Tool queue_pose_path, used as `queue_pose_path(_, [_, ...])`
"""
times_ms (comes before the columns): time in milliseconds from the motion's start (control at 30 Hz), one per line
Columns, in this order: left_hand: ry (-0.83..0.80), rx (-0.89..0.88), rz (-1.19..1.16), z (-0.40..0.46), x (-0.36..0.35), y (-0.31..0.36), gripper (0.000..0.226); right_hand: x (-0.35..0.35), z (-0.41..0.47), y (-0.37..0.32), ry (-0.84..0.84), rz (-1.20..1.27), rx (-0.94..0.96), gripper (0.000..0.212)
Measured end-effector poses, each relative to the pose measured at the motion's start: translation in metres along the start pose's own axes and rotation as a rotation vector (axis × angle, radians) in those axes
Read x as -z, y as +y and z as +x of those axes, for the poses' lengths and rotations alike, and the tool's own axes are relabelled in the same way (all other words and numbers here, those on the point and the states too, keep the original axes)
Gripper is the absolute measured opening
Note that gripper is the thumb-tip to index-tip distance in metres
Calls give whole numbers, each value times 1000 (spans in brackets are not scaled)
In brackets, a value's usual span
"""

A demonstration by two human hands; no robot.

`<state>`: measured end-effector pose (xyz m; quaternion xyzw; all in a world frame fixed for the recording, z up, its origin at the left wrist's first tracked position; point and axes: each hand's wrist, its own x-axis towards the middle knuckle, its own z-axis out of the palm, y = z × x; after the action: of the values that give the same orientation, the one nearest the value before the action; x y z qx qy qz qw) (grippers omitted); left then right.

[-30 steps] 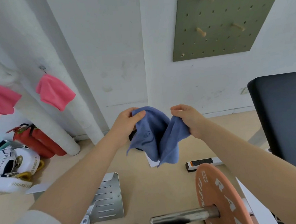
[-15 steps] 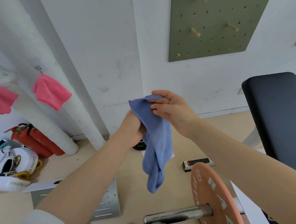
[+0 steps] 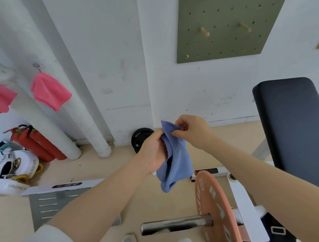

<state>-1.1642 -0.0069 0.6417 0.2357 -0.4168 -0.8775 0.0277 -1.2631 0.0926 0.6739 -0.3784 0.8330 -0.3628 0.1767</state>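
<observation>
A blue cloth [image 3: 176, 162] hangs folded in front of me, above the floor. My left hand [image 3: 153, 151] grips its left side about halfway up, fingers hidden behind the fabric. My right hand [image 3: 191, 130] pinches the cloth's top edge between thumb and fingers. The two hands are close together, almost touching. The cloth's lower end dangles free just above an orange weight plate [image 3: 216, 207].
The orange plate sits on a steel bar [image 3: 174, 225] at bottom right, beside a black padded bench [image 3: 293, 131]. Pink cloths [image 3: 48, 92] hang on white pipes at left. Red fire extinguishers [image 3: 35, 143], a small black plate [image 3: 140, 139] and a green pegboard [image 3: 223, 21] line the wall.
The cloth went from spread between both hands to folded lengthwise. My hands came together, and they have now dropped lower with the right hand pinching the top edge.
</observation>
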Motion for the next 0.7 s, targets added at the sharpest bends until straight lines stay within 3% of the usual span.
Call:
queue_pose_path(167, [92,35,41,7,-6,-28,35,10,-25,26,-13,-14,66,19])
queue_pose_path(300, [264,-6,28,9,-9,-41,16,25,-39,30,-223,62,53,16])
queue_pose_path(400, [260,-66,195,7,-17,-45,22,28,-45,30,-293,76,62,21])
queue_pose_path(533, [144,-185,287,-2,-29,-46,19,23,-44,32,-217,102,65,23])
queue_pose_path(700, [177,-223,237,-7,-33,-48,29,18,-39,35,-95,81,39,7])
